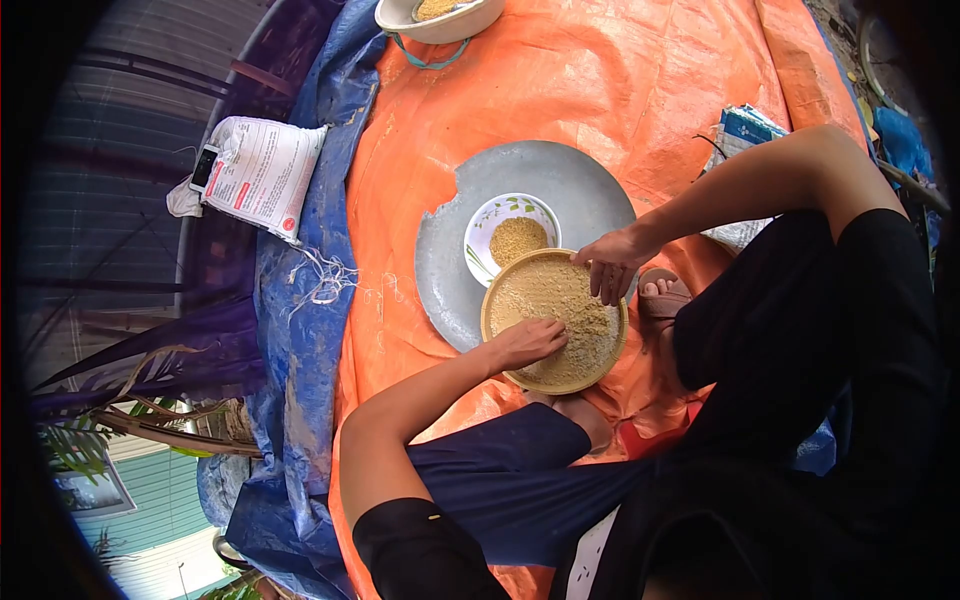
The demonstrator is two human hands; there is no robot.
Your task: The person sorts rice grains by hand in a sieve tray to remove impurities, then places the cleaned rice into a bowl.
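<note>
A round woven tray [497, 292] full of pale grain sits in front of me on an orange tarp. My left hand [528, 343] rests flat on the grain at the tray's near side, fingers spread. At the tray's far right edge, my right hand [612, 264] dips its fingertips into the grain. Just beyond the tray, a small patterned bowl [487, 217] holding darker grain stands on a large grey metal platter [580, 185] with a chipped rim.
A white bowl [470, 25] with grain stands at the tarp's far edge. A printed white sack with a phone [205, 167] on it lies to the left on blue tarp [305, 330]. My bare foot [664, 293] lies right of the tray. A blue-white packet [748, 125] lies at far right.
</note>
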